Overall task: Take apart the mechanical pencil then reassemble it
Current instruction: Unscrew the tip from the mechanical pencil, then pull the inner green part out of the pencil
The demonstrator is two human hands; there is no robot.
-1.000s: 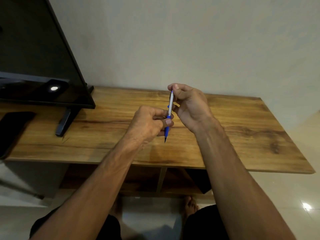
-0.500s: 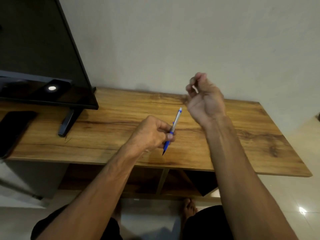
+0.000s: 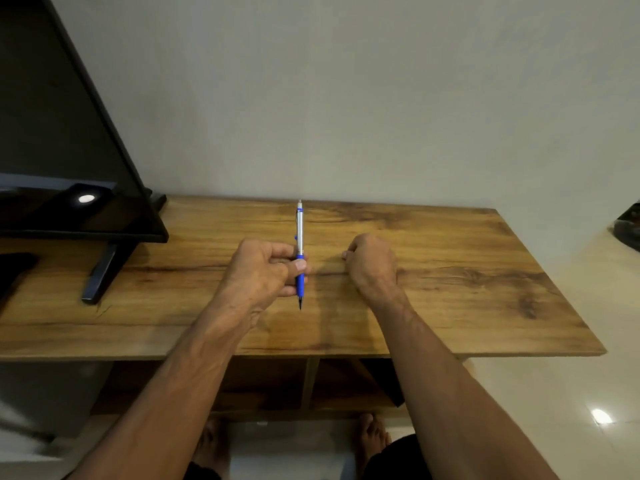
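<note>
My left hand [image 3: 263,268] grips the mechanical pencil [image 3: 300,237] by its blue grip and holds it upright over the wooden table [image 3: 450,271], black tip down. The barrel is silver, and a small white eraser stub shows bare at the top. My right hand [image 3: 372,263] rests on the table just right of the pencil, apart from it. Its fingers are pinched together at the fingertips. The small end cap is hidden inside that pinch.
A black TV [image 3: 69,168] on a stand foot [image 3: 100,275] fills the left of the table, with a dark flat object [image 3: 14,268] at the far left edge. The wall runs close behind. Open shelves lie under the table, and my bare feet stand below.
My right hand pulled the end cap off the pencil's top, lifted away, then dropped to the table on the right. My left hand brought the pencil back upright.
</note>
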